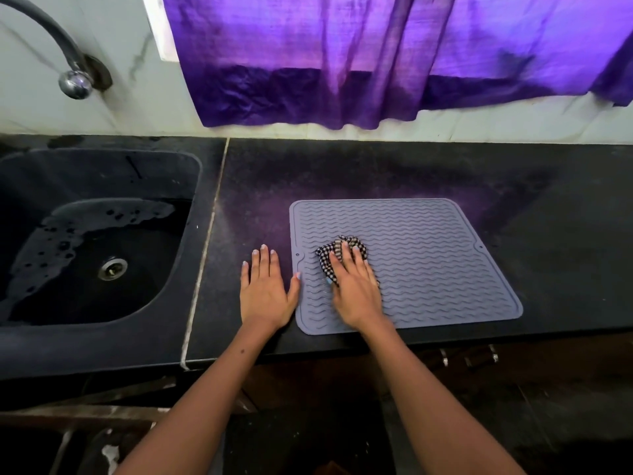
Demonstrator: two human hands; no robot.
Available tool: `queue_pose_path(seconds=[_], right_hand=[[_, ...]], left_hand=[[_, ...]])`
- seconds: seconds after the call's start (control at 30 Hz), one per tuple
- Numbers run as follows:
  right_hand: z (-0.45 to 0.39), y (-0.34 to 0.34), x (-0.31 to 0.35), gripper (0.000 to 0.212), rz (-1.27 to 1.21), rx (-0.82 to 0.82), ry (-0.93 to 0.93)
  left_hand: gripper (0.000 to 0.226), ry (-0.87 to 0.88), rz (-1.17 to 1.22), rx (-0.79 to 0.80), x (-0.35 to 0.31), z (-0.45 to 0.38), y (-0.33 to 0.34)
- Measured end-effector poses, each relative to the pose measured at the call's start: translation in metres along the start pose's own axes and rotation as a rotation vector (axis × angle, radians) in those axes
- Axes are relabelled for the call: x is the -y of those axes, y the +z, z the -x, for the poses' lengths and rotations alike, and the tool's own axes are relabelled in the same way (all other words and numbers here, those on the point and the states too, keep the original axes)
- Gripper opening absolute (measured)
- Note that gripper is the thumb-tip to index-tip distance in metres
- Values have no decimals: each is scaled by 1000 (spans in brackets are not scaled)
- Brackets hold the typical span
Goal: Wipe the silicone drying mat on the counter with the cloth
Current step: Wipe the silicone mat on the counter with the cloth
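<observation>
A grey silicone drying mat (428, 262) with wavy ridges lies flat on the black counter (565, 217). A crumpled black-and-white checked cloth (337, 250) sits on the mat's left half. My right hand (354, 289) presses down on the cloth with straight fingers, covering its near part. My left hand (265, 289) lies flat on the counter just left of the mat, its thumb touching the mat's left edge.
A dark sink (92, 241) with foamy water sits at the left, a tap (72, 80) above it. A purple curtain (376, 63) hangs over the white back wall. The counter's front edge runs just below the mat.
</observation>
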State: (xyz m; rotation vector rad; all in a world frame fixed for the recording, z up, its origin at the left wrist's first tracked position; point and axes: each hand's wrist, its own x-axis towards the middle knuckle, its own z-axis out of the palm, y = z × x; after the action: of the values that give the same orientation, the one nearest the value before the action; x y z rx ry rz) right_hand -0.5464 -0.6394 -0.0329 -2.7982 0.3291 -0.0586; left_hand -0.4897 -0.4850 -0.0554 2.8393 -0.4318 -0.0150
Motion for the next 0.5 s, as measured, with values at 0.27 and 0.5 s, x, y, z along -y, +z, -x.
queue_pose_path(seconds=[0.27,0.5], right_hand=[[-28,-34,0,39,-1175,-11,364],[-18,-19,45,50,-559,-30,105]], left_hand=[[83,16,-31,104,2,-1,-5],[94,86,-70,100,8,4,-6]])
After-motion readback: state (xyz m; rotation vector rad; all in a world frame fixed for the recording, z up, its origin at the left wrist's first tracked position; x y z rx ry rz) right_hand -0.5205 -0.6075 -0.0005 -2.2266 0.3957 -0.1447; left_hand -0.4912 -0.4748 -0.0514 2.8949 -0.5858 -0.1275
